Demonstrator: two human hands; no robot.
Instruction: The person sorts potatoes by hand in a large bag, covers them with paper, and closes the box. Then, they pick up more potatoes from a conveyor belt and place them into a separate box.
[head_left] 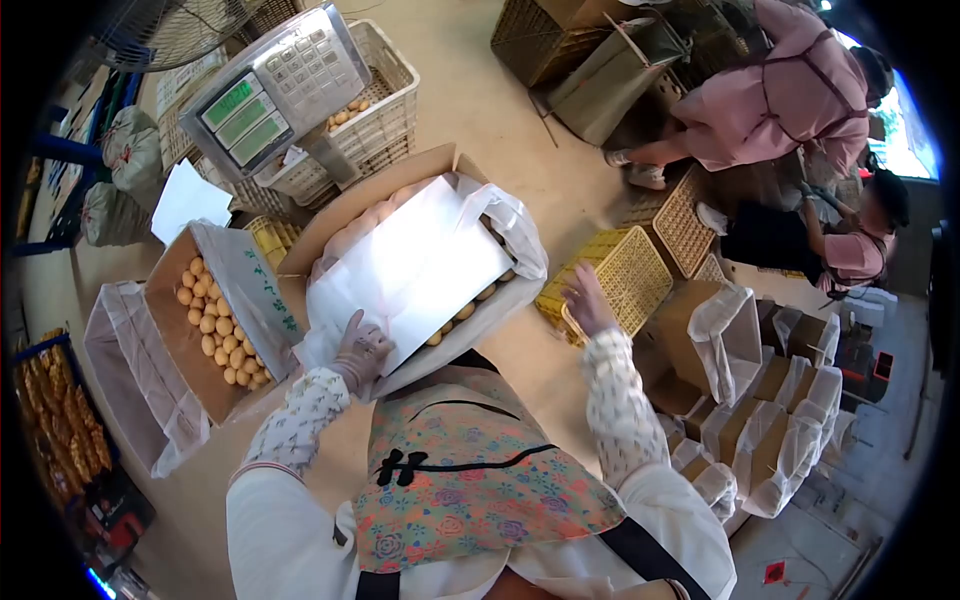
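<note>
A cardboard box (318, 232) lined with clear plastic stands in front of me, with round tan items showing along its right edge. A white sheet (430, 265) lies over most of its contents. My left hand (362, 350) rests on the sheet's lower left corner, its fingers spread, in a pale glove. Away from the box, my right hand (588, 300) is raised over the floor near a yellow crate (640, 275), fingers apart and holding nothing. Behind the box is a scale display (275, 90) with lit green readouts.
On the left stands an open box (172, 300) of round tan items. A white crate (385, 120) is behind the scale. Plastic-lined boxes (765, 400) cluster at the right. Two people in pink (780, 100) work at the upper right, near brown crates (685, 225).
</note>
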